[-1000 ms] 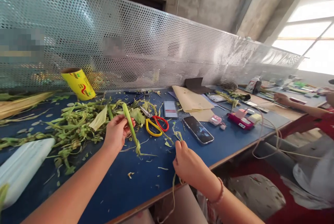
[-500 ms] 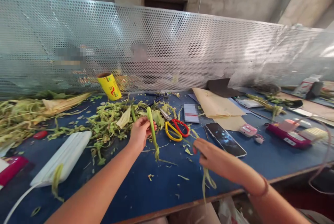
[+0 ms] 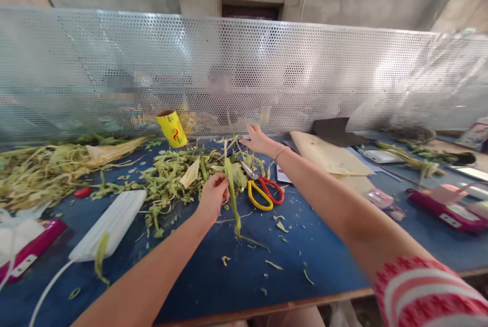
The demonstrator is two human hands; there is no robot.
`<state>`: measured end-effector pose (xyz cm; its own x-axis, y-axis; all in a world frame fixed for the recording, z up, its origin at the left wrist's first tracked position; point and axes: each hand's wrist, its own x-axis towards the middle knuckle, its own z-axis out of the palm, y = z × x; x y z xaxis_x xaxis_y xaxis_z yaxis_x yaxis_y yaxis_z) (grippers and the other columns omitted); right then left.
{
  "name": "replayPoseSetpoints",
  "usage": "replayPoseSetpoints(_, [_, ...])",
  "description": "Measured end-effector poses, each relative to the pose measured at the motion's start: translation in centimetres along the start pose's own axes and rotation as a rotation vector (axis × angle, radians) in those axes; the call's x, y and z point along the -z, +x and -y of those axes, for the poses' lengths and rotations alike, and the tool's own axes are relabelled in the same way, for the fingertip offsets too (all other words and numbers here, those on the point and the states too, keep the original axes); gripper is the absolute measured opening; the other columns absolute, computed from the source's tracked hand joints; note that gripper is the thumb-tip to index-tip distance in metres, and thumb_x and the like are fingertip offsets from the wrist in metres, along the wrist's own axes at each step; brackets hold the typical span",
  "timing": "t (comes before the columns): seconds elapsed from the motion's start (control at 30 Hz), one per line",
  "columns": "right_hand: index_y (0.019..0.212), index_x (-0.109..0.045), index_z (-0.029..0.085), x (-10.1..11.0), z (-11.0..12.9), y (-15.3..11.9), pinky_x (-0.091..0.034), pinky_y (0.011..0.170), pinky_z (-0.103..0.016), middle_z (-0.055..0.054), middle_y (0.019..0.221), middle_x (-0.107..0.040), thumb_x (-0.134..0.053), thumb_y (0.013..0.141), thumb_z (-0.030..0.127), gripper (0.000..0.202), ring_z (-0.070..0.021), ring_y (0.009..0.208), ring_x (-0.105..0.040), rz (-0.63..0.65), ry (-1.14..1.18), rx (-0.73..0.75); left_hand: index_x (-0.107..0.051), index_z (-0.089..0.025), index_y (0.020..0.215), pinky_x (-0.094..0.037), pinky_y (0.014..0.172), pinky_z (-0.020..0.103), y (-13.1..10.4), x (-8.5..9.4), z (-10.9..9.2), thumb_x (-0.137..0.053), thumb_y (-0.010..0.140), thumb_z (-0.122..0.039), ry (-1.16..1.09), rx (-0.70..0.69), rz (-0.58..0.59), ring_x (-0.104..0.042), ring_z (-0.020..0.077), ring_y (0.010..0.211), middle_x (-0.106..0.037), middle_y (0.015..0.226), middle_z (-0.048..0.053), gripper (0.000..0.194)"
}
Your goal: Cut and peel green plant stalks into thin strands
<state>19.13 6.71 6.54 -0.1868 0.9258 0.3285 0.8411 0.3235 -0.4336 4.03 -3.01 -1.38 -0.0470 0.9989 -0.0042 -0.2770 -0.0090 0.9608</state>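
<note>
Pinching the green stalk [image 3: 232, 195] near its upper end beside the scissors [image 3: 255, 177], left hand [image 3: 213, 195] presumably leaves the lower end free; right hand [image 3: 260, 141] sits near the perforated screen [image 3: 244, 62], finger closure unclear.

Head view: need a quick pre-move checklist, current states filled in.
1. Long green plant stalk held in left hand: ok.
2. Right hand free of any load: cannot tell; it is at the table's far side, its grip unclear.
3. Metal scissors with red and yellow handles, handles uncovered: ok.
4. Blue tabletop free of loose scraps near the front edge: not ok; small plant bits lie scattered.
5. White rectangular card fully visible: not ok; right forearm partly hides it.
</note>
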Motion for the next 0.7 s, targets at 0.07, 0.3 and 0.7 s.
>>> replayPoseSetpoints(0.07, [0.122,-0.043,0.003,-0.8,0.1,-2.8,-0.033,0.099,-0.036,-0.021,0.128,-0.041,-0.052,0.08,0.02,0.046,-0.023,0.119,-0.042,0.054,0.076,0.046,-0.051,-0.016,0.064,-0.025,0.037,0.016,0.0,0.0,0.2,-0.067,0.057,-0.029,0.034,0.004,0.0,-0.031,0.0021,0.033,-0.038,0.038,-0.01,0.022])
replayPoseSetpoints(0.3, [0.096,-0.051,0.015,-2.8,0.7,-13.0,-0.045,0.07,-0.027,-0.005,0.091,-0.057,-0.055,0.077,0.035,0.028,-0.0128,0.078,-0.056,0.111,0.506,0.074,-0.053,-0.016,0.072,-0.036,0.039,0.021,-0.8,-0.2,0.1,-0.065,0.063,-0.03,0.215,-0.11,0.072,-0.044,0.0065,0.037,-0.054,0.057,-0.005,0.02])
replayPoseSetpoints(0.7, [0.067,-0.037,0.02,-6.0,0.0,-14.3,-0.034,0.051,-0.023,0.006,0.059,-0.041,-0.057,0.072,0.035,0.025,-0.0083,0.054,-0.039,0.039,0.811,-0.128,-0.059,-0.015,0.074,-0.042,0.044,0.022,-2.2,-1.1,0.1,-0.065,0.059,-0.018,0.369,0.022,0.18,-0.053,0.0107,0.048,-0.062,0.062,0.001,0.016])
